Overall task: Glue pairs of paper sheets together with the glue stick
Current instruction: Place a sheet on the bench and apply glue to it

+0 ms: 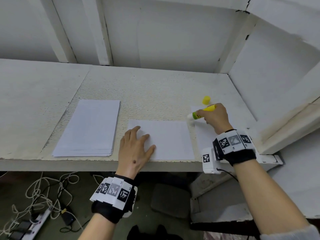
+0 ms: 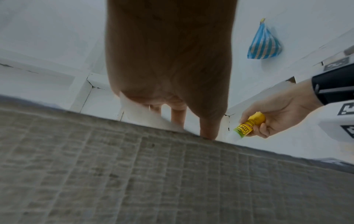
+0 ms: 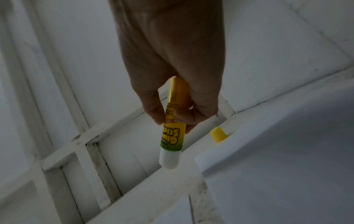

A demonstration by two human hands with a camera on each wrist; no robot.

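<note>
My right hand (image 1: 213, 116) grips an uncapped yellow glue stick (image 1: 201, 113) (image 3: 173, 128) (image 2: 249, 125), its white tip pointing left and down near the top right corner of the middle sheet (image 1: 170, 139). My left hand (image 1: 136, 146) rests flat with spread fingers on that sheet's left part. Another sheet (image 1: 203, 135) lies under my right hand. The yellow cap (image 1: 206, 99) (image 3: 218, 134) stands on the desk just beyond. A stack of white sheets (image 1: 88, 129) lies to the left.
The white desk (image 1: 155, 87) ends in a wall at the back and a side panel (image 1: 277, 75) at the right. Cables and a power strip (image 1: 34, 220) lie on the floor below. A blue striped bag (image 2: 265, 44) hangs on the wall.
</note>
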